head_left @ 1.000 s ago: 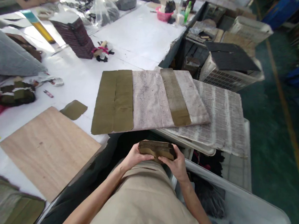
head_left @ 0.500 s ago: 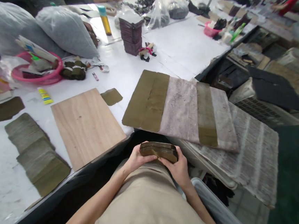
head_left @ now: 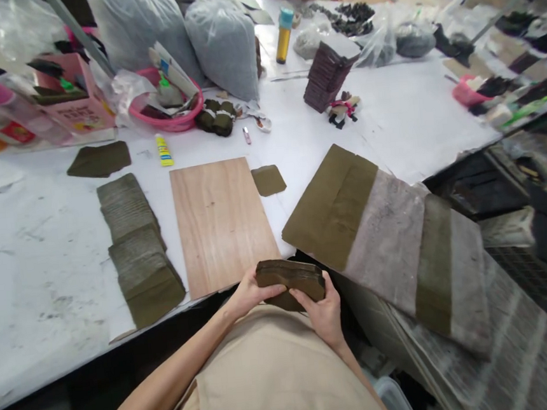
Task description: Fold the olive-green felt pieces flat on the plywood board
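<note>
Between my two hands is a stack of olive-brown pieces, held close to my body just off the table's front edge. My left hand grips its left end, thumb lying across the near face. At the other end my right hand is closed round it, thumb also on the near face. A wooden board lies on the table beyond my left hand. Left of the board, overlapping olive pieces are fanned out. A single small olive piece rests at the board's right side.
On the right, a fabric-covered board with olive strips juts past the table edge. Farther back stand a pink basket, a yellow tube, stuffed bags, a dark maroon stack and a blue-capped bottle.
My view has turned left, so the table's contents sit farther right in it. The held stack has tilted, showing more of its near face. Both hands keep their hold.
</note>
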